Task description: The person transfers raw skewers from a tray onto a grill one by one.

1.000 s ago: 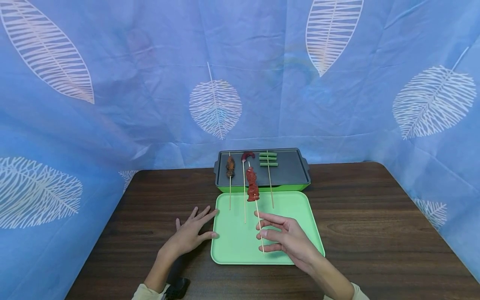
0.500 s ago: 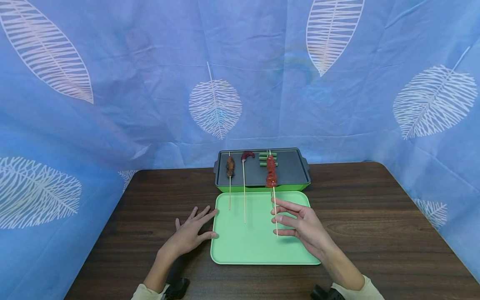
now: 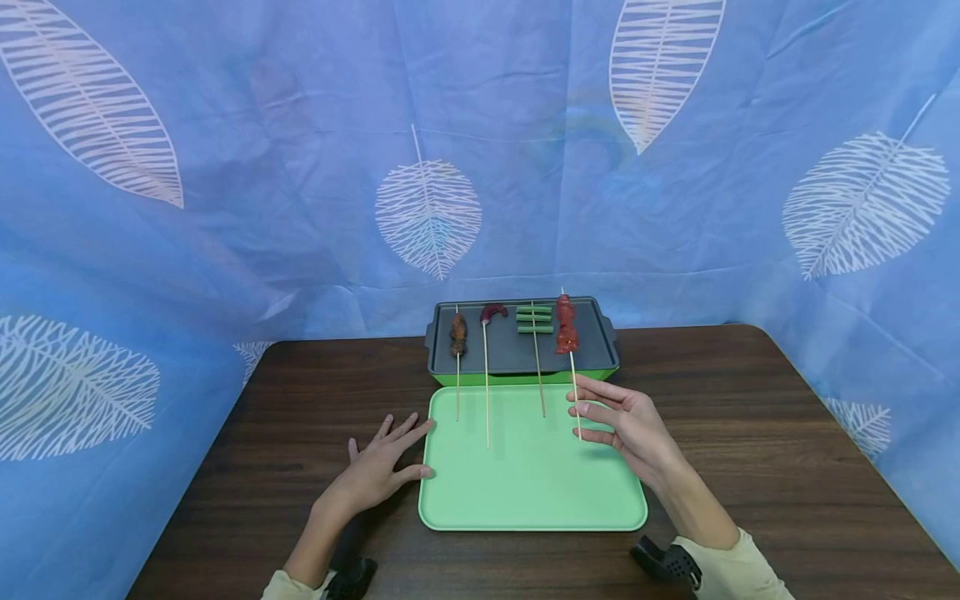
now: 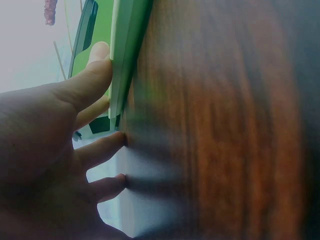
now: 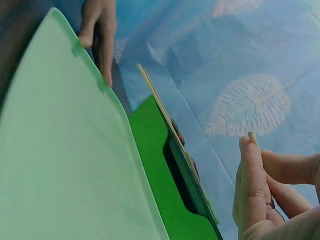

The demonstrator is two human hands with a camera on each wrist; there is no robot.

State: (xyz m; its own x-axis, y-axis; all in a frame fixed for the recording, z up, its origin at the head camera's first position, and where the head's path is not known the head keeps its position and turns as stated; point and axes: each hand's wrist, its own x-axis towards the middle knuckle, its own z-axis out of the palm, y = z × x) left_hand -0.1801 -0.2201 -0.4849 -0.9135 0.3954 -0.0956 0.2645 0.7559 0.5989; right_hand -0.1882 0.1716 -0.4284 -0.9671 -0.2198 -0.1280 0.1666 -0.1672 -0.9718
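My right hand point(image 3: 630, 425) pinches the bare stick of a red meat skewer point(image 3: 567, 325) between thumb and fingers, its meat over the right side of the dark grill plate point(image 3: 592, 354). In the right wrist view only the stick's end shows past the fingers point(image 5: 252, 175). My left hand point(image 3: 378, 471) lies spread with thumb and fingertips at the left rim of the light green tray point(image 3: 525, 492); in the left wrist view the thumb point(image 4: 92, 75) touches that rim. On the plate lie a brown skewer point(image 3: 458, 335), a dark red curled skewer point(image 3: 492, 313) and a green vegetable skewer point(image 3: 534, 318).
The plate sits on a bright green grill base point(image 3: 525, 378) behind the tray. Several sticks overhang the tray's far part. Under everything is a dark wood table point(image 3: 720, 417), with a blue leaf-patterned cloth point(image 3: 525, 208) hanging behind it.
My right hand has carried the red meat skewer to the right and farther back, past the green vegetable skewer, to over the grill plate's right side. My left hand has stayed at the tray.
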